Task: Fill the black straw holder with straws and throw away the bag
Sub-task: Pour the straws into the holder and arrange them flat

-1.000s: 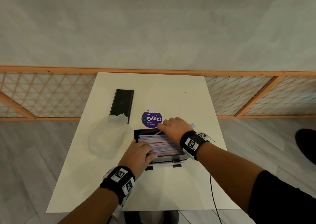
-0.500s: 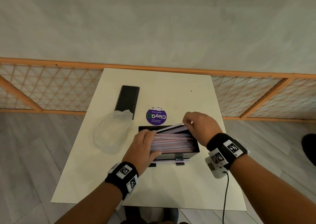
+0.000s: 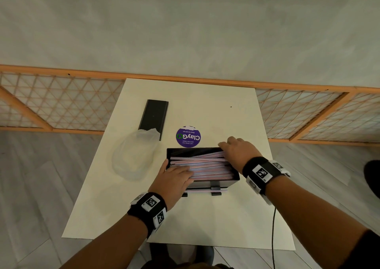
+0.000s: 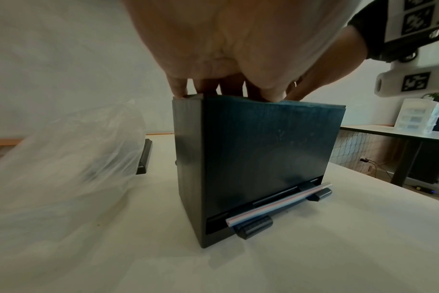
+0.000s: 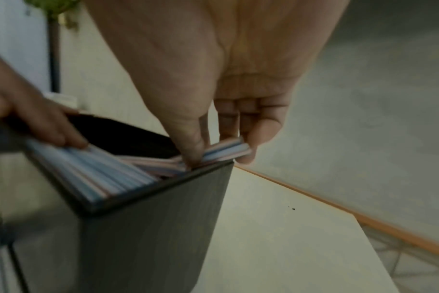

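Observation:
The black straw holder (image 3: 216, 183) stands open-topped near the table's front, packed with pink-and-blue striped straws (image 3: 207, 166). My left hand (image 3: 177, 169) lies flat on the straws at the holder's left end, thumb outside the left wall. My right hand (image 3: 226, 149) is at the far right corner and pinches the ends of a few straws (image 5: 228, 147) that slant above the rim between thumb and fingers (image 5: 258, 126). One straw (image 4: 276, 204) lies in the front dispensing slot. The clear plastic bag (image 3: 133, 155) lies crumpled and empty left of the holder.
The holder's black lid (image 3: 154, 118) lies at the back left, partly under the bag. A round purple sticker (image 3: 188, 136) is on the white table (image 3: 216, 217) behind the holder. An orange-framed lattice screen (image 3: 61, 104) borders the table's far side.
My right hand moved from the middle of the straws to the far right corner, took hold of a few raised ends, and has brought them lower. The left hand stayed at the left end.

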The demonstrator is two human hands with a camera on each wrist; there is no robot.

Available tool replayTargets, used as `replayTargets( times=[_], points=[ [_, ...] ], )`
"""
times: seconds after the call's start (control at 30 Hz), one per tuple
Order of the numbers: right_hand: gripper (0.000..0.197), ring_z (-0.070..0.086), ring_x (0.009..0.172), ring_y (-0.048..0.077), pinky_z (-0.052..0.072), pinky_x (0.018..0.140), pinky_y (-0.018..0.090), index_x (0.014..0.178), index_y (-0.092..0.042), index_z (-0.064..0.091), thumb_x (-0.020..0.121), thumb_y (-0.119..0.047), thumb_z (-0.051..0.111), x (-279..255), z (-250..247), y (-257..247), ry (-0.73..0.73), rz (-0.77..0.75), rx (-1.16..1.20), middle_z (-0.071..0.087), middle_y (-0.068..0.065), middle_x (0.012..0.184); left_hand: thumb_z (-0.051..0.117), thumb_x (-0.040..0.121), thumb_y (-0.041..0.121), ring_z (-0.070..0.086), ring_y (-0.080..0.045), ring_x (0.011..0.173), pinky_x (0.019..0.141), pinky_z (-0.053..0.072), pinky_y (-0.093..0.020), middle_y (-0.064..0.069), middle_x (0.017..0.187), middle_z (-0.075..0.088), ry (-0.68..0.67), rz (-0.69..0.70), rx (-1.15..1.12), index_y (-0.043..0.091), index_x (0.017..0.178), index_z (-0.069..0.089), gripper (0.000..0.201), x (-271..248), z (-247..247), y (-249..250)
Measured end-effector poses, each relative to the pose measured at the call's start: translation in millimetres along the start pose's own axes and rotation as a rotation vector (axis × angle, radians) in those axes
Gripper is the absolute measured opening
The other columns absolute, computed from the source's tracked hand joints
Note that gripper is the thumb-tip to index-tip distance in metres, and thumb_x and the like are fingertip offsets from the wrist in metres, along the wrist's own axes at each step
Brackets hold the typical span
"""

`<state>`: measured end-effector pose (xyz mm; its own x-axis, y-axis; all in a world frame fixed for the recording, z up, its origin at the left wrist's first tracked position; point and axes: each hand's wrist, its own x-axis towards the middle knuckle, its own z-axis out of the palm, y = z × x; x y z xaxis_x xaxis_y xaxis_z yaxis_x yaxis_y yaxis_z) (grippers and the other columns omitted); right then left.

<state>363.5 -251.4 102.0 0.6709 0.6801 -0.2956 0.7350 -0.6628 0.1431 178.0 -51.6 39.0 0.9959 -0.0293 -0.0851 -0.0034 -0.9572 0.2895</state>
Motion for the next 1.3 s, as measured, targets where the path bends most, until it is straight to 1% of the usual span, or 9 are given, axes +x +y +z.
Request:
replayTargets(
  times=[0.23, 0.47, 0.57, 0.73, 0.83, 0.93, 1.07, 1.23, 1.3],
  points=[
    [0.03, 0.053, 0.111, 0.028, 0.044, 0.085, 0.036, 0.128, -0.012, 0.054, 0.1, -0.018, 0.042, 5, -3, -2, -0.036, -0.016, -0.273, 0.056, 0.009, 0.124, 0.01, 0.094, 0.058, 0.05, -0.01, 0.129, 0.123, 0.007, -0.043, 0.013, 0.14, 0.057, -0.012, -0.02, -0.043, 0.036, 0.128, 0.063, 0.066, 1, -3, 1],
    [0.032, 0.058, 0.108, 0.028, 0.045, 0.09, 0.038, 0.126, -0.01, 0.053, 0.101, -0.024, 0.039, 0, -9, -6, -0.082, 0.041, -0.228, 0.059, 0.009, 0.122, 0.014, 0.095, 0.056, 0.055, -0.011, 0.122, 0.122, 0.007, -0.038, 0.012, 0.132, 0.061, 0.021, 0.001, -0.061, 0.035, 0.121, 0.066, 0.062, 0, -5, 1],
    [0.027, 0.057, 0.105, 0.027, 0.044, 0.087, 0.037, 0.122, -0.014, 0.052, 0.1, -0.02, 0.037, -6, -22, 0, -0.029, 0.051, -0.191, 0.058, 0.008, 0.118, 0.028, 0.098, 0.049, 0.064, -0.011, 0.103, 0.116, 0.007, -0.029, 0.011, 0.111, 0.068, 0.125, 0.048, -0.04, 0.032, 0.104, 0.072, 0.047, 1, -4, 0],
    [0.027, 0.056, 0.101, 0.026, 0.037, 0.077, 0.033, 0.122, -0.016, 0.047, 0.096, -0.012, 0.04, -24, -44, 11, 0.034, 0.006, -0.115, 0.055, 0.006, 0.115, 0.026, 0.103, 0.048, 0.059, -0.005, 0.107, 0.12, 0.006, -0.033, 0.018, 0.107, 0.066, 0.069, 0.038, 0.019, 0.034, 0.107, 0.062, 0.039, 1, 0, -2],
    [0.024, 0.057, 0.1, 0.027, 0.035, 0.075, 0.033, 0.121, -0.017, 0.048, 0.098, -0.018, 0.042, -34, -41, 3, -0.034, -0.045, -0.073, 0.056, 0.006, 0.115, 0.024, 0.104, 0.045, 0.059, -0.005, 0.104, 0.121, -0.006, -0.033, 0.018, 0.102, 0.064, 0.06, 0.027, 0.022, 0.034, 0.106, 0.058, 0.036, 0, 0, 1],
    [0.027, 0.058, 0.104, 0.03, 0.035, 0.076, 0.035, 0.124, -0.016, 0.051, 0.098, -0.017, 0.045, -37, -30, -11, -0.097, -0.091, -0.066, 0.056, 0.008, 0.118, 0.037, 0.105, 0.037, 0.062, -0.009, 0.1, 0.115, -0.019, -0.027, 0.016, 0.099, 0.066, 0.059, 0.032, 0.028, 0.032, 0.107, 0.06, 0.024, -1, -4, 2],
    [0.033, 0.061, 0.104, 0.029, 0.037, 0.078, 0.034, 0.129, -0.019, 0.052, 0.096, -0.014, 0.048, -31, -18, -27, -0.093, -0.152, 0.001, 0.057, 0.006, 0.119, 0.031, 0.106, 0.039, 0.058, -0.009, 0.112, 0.118, -0.013, -0.035, 0.015, 0.112, 0.065, -0.028, 0.004, 0.017, 0.033, 0.116, 0.058, 0.03, 2, -10, 4],
    [0.032, 0.065, 0.103, 0.028, 0.049, 0.082, 0.034, 0.121, -0.023, 0.062, 0.095, -0.009, 0.05, -20, -2, -44, -0.182, -0.21, 0.127, 0.065, 0.004, 0.113, 0.034, 0.107, 0.035, 0.057, -0.011, 0.113, 0.12, -0.011, -0.039, 0.012, 0.113, 0.065, -0.085, -0.004, 0.03, 0.031, 0.12, 0.055, 0.025, 2, -11, 6],
    [0.035, 0.066, 0.105, 0.028, 0.052, 0.088, 0.035, 0.123, -0.027, 0.063, 0.096, -0.009, 0.049, -16, 3, -49, -0.216, -0.216, 0.161, 0.069, 0.003, 0.113, 0.033, 0.106, 0.04, 0.059, -0.011, 0.11, 0.124, -0.003, -0.041, 0.011, 0.108, 0.067, -0.065, -0.021, 0.004, 0.032, 0.116, 0.057, 0.028, 4, -13, 7]
  ],
)
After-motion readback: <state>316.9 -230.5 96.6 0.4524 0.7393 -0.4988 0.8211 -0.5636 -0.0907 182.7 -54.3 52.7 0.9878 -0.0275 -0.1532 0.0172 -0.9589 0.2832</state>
